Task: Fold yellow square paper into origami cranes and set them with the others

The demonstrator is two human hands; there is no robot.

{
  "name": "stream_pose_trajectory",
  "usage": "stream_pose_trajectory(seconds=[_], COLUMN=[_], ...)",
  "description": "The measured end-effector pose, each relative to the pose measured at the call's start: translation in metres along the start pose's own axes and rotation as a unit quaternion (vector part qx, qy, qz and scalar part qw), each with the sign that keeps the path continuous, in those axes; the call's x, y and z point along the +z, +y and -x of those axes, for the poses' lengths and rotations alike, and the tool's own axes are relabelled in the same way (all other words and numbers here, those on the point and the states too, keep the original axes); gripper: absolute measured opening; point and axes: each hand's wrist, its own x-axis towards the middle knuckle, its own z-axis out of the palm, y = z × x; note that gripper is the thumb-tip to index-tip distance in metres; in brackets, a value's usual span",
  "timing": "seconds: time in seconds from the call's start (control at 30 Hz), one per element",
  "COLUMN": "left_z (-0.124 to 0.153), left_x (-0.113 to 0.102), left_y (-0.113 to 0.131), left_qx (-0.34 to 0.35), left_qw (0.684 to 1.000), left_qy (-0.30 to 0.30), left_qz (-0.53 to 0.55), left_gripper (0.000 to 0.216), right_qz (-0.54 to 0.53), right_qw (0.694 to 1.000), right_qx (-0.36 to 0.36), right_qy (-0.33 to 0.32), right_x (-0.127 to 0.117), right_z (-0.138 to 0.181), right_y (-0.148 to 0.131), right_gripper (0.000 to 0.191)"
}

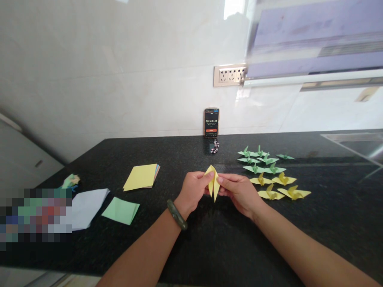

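A half-folded yellow paper piece (213, 181), narrow and pointed at both ends, is held upright above the black countertop (209, 239). My left hand (193, 190) pinches its left side and wears a dark green bangle on the wrist. On the paper's right side, my right hand (237, 191) pinches it with fingers pressed together. Both hands meet at the paper near the counter's middle.
Folded green cranes (259, 159) and yellow cranes (279, 186) lie in rows at the right. A stack of coloured square sheets (141, 177), a green sheet (121, 210) and a white sheet (88, 205) lie at the left. A phone (211, 122) showing a timer leans on the wall, beads in front of it.
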Motion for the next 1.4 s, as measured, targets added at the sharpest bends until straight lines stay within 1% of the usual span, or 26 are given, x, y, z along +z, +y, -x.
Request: stream_pose_trajectory(seconds=[0.2, 0.4, 0.63, 0.77, 0.87, 0.97, 1.1, 1.27, 1.33, 1.4], left_z=[0.000, 0.002, 0.003, 0.004, 0.005, 0.005, 0.002, -0.001, -0.001, 0.001], left_x=[0.000, 0.002, 0.002, 0.002, 0.002, 0.002, 0.001, 0.000, 0.000, 0.000], left_y=[0.001, 0.001, 0.003, 0.005, 0.005, 0.004, -0.002, -0.008, -0.007, -0.003], left_qx=[0.000, -0.004, 0.003, 0.004, 0.003, 0.020, 0.039, 0.040, 0.039, 0.037], left_qw=[1.000, 1.000, 1.000, 1.000, 0.999, 0.997, 0.996, 0.995, 0.995, 0.996], left_qy=[0.008, 0.003, 0.002, -0.004, -0.026, -0.047, -0.048, -0.021, -0.019, -0.021], left_qz=[0.002, 0.002, -0.016, -0.021, -0.021, -0.050, -0.060, -0.088, -0.085, -0.073], left_gripper=[0.037, 0.032, 0.034, 0.027, 0.018, 0.008, 0.019, 0.029, 0.030, 0.029], right_qz=[-0.014, -0.016, -0.005, -0.002, 0.001, 0.005, 0.005, 0.022, 0.044, 0.071], right_qw=[1.000, 1.000, 1.000, 0.999, 0.999, 0.998, 0.998, 0.998, 0.998, 0.997], right_qx=[0.024, 0.025, 0.021, 0.015, 0.012, 0.013, 0.014, 0.013, 0.000, -0.017], right_qy=[0.003, 0.007, 0.018, 0.034, 0.046, 0.058, 0.065, 0.063, 0.054, 0.028], right_x=[-0.001, -0.001, -0.002, -0.002, -0.001, 0.000, 0.000, -0.001, -0.003, -0.005], right_z=[0.000, -0.001, -0.002, -0.002, -0.001, -0.001, -0.001, -0.001, -0.001, -0.002], right_y=[-0.002, -0.002, -0.002, -0.003, -0.005, -0.006, -0.005, -0.002, -0.001, -0.002], right_gripper=[0.027, 0.027, 0.027, 0.028, 0.027, 0.027, 0.027, 0.028, 0.027, 0.026])
